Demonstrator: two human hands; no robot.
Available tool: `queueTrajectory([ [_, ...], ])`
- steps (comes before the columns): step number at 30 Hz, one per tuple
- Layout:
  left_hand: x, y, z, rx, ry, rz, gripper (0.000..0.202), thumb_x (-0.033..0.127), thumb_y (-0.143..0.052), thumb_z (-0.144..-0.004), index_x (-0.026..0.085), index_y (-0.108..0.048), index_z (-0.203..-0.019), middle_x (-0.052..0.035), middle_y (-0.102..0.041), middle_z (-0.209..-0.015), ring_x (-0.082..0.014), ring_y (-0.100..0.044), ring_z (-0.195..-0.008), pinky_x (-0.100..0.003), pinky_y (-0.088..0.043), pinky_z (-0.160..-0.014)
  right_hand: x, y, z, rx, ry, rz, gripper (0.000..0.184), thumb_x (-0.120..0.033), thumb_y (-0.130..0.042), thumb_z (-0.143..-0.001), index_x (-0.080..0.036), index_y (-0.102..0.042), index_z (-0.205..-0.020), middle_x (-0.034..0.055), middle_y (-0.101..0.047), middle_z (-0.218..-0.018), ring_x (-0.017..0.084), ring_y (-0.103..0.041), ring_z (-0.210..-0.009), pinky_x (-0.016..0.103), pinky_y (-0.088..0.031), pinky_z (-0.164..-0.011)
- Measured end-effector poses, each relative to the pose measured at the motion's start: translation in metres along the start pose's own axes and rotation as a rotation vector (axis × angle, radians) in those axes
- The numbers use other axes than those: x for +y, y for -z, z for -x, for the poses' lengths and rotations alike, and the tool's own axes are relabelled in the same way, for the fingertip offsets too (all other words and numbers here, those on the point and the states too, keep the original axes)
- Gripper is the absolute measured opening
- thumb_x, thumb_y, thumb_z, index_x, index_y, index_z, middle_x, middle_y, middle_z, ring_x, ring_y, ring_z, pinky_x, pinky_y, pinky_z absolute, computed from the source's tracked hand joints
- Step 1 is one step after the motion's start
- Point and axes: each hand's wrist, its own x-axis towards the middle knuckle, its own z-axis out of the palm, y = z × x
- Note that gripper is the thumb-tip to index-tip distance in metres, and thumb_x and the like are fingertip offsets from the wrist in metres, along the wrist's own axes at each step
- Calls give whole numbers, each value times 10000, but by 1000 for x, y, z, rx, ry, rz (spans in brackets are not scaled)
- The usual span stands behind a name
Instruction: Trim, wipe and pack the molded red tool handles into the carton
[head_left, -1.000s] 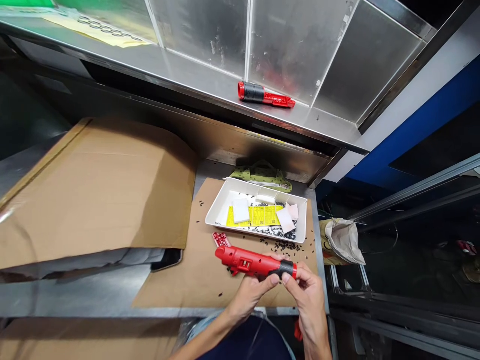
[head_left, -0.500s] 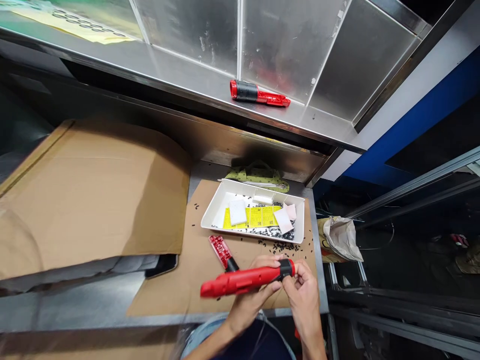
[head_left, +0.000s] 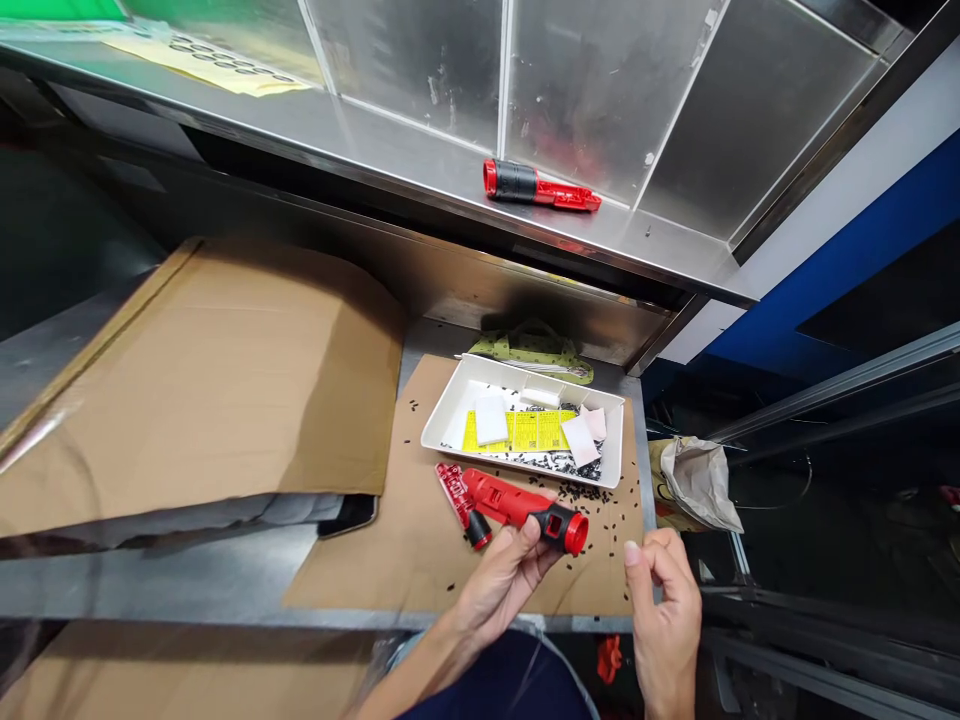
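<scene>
My left hand [head_left: 514,570] is closed around a red-and-black plastic tool housing [head_left: 517,505], near its black collar. A red ring forms its round open end, which faces right and toward me. To the right and apart from the housing is my right hand [head_left: 666,610], its thumb pressed against curled fingers. Whatever may be in that pinch is hidden or too small to name. On the cardboard, behind the held piece, lies another red-and-black housing part [head_left: 454,490], its ribbed inside facing up. Small black pieces [head_left: 592,493] are scattered near a white tray [head_left: 450,440].
Inside the tray are yellow label sheets [head_left: 525,432], white foam blocks [head_left: 491,420] and black bits. A third red-and-black housing [head_left: 536,187] rests on the metal shelf. A large cardboard box [head_left: 300,370] stands left; a paper bag [head_left: 697,485] is beyond the table's right edge.
My right hand has left the housing's ringed end and moved right. The left hand has turned the housing so that its ringed end points toward me.
</scene>
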Motion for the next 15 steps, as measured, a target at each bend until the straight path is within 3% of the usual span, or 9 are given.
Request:
queueTrajectory([
  [2,1,-1,-1,16,-4,-15,890,476,-918,-545,188,-570,-1312,-95,-721,-1078,-223,-690,-983,-335,-539,-926,1,0,-1,47,33,39,184,-401,-590,-889,-220,-625,-890,46,-555,-951,195,-509,-881,309,-379,-774],
  [4,2,-1,-1,19,-18,-28,901,482,-923,-532,188,-570,-1307,-101,-706,-1116,-239,-670,-1033,-368,-511,-982,4,1,-1,54,44,43,237,-392,-604,-880,-226,-648,-1043,77,-566,-1074,227,-519,-997,340,-382,-841],
  [8,2,-1,-1,-10,-79,-85,869,479,-926,-532,198,-585,-1280,-105,-677,-1175,-280,-613,-1143,-412,-472,-1036,11,-1,2,-96,-36,-25,213,-424,-632,-867,-236,-725,-834,37,-522,-895,208,-535,-891,330,-395,-823],
  [12,-5,3,0,-66,-154,-208,756,518,-882,-592,189,-628,-1223,-106,-683,-1145,-295,-605,-1151,-437,-444,-1063,8,-15,7,-249,-173,-140,267,-499,-669,-814,-253,-753,-872,30,-467,-909,202,-507,-879,320,-409,-816],
  [15,-12,6,-1,-103,-203,-320,682,568,-833,-630,193,-668,-1175,-103,-703,-1088,-311,-590,-1171,-434,-425,-1074,3,-28,9,-252,-217,-213,281,-502,-653,-810,-235,-739,-806,39,-457,-928,219,-496,-943,338,-401,-890],
])
